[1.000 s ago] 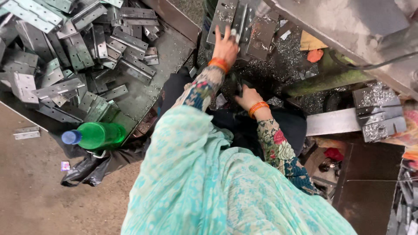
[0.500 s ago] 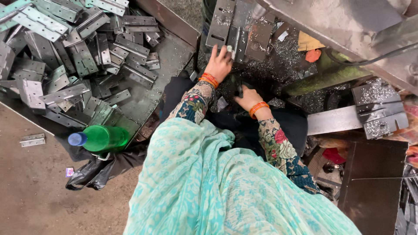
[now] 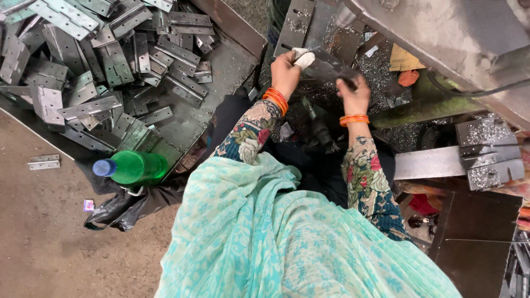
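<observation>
Gripping a flat, dull grey metal hinge plate (image 3: 326,63) at both ends, the person holds it over the swarf-strewn bed of the grey steel machine (image 3: 441,38). The left hand (image 3: 287,69) is closed round the near end, with a scrap of white cloth (image 3: 303,57) wrapped on a fingertip, and the right hand (image 3: 356,94) is clenched on the far end. Orange bangles sit on each wrist, above floral sleeves. So the plate is in the air between the two hands, tilted, just above the glittering metal shavings (image 3: 381,66), and close under the machine's overhanging body.

By the look of it, this is the positioning step: the piece is picked up and being lined up at the work spot, not yet seated. The next move calls for a level plate, a steady two-handed hold, and fingers kept well away from whatever comes down from above; I cannot tell exactly where the tool sits, since the housing hides it.

Off to the left, a heap of matching grey hinge plates (image 3: 105,60) fills a shallow, dark metal tray (image 3: 232,25), with a green plastic bottle with a blue cap (image 3: 135,167) lying beside it near a crumpled black plastic bag (image 3: 118,207). A loose pair of hinges (image 3: 44,161) rests on the bare brown floor, well apart from the pile.
</observation>
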